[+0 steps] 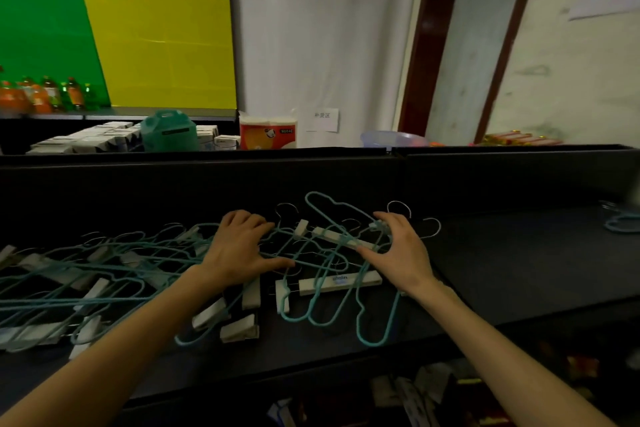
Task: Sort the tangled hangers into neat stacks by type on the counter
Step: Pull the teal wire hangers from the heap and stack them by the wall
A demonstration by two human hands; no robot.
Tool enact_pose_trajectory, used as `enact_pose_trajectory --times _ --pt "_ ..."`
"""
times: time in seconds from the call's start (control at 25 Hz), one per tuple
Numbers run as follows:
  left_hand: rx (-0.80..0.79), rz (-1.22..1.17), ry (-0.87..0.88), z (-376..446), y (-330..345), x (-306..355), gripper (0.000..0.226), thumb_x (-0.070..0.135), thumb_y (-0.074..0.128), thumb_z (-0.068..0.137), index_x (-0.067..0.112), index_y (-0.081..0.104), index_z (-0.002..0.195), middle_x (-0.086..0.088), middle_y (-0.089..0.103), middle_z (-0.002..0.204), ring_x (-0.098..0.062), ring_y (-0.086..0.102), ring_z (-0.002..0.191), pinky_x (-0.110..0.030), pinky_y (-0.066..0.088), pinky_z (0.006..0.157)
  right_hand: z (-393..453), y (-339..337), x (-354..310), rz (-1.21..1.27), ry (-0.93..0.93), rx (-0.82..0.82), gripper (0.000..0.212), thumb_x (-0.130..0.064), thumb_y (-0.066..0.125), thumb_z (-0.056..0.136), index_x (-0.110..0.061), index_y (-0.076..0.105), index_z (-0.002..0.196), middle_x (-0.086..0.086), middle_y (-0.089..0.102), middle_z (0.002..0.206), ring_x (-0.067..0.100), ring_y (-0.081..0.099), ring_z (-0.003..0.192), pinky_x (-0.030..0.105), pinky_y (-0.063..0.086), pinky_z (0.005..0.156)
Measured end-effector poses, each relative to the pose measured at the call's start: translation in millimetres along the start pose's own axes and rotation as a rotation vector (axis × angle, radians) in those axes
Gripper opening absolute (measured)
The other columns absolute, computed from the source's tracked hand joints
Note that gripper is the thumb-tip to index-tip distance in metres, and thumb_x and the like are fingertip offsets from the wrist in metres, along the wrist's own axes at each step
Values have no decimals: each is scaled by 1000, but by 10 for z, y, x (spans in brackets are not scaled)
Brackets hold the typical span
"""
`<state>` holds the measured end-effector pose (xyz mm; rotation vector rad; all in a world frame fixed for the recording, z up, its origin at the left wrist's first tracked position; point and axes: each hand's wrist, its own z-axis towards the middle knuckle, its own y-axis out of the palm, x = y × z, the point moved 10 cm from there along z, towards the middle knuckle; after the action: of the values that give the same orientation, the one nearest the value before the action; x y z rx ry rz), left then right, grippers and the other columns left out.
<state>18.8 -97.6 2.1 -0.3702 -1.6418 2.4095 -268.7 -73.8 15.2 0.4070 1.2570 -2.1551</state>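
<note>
A tangle of teal wire hangers (86,270) and white clip hangers (341,282) covers the left and middle of the dark counter (502,270). My left hand (239,250) lies on the middle of the tangle, its fingers curled down over teal wires and its thumb stretched to the right. My right hand (403,250) is spread over the right end of the pile. Its thumb touches a white clip bar (339,239) and its fingertips touch a small white clip. Metal hooks stick out behind both hands.
Another teal hanger (623,222) lies at the counter's far right edge. A raised black ledge (485,152) runs behind the counter. Beyond it are boxes, a green jug (168,130), a tissue pack (268,132) and bottles (41,94). Shelves with goods sit below the front edge.
</note>
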Motion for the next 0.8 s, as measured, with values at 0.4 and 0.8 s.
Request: enact_pose_trajectory --times 0.4,0.8 --pt "192 -214 -150 146 -376 154 111 98 39 66 16 54 139 -3 51 124 -26 58 106 -45 48 92 -260 -554 169 -106 48 193 73 -38 79 83 -17 47 145 3 48 149 23 42 137 47 39 111" --pt "245 -207 39 861 -491 1977 109 98 41 66 18 54 138 -1 52 128 -24 53 113 -42 42 99 -810 -1706 1559 -148 369 178 93 -47 79 81 -19 31 155 7 51 143 22 47 131 34 41 106"
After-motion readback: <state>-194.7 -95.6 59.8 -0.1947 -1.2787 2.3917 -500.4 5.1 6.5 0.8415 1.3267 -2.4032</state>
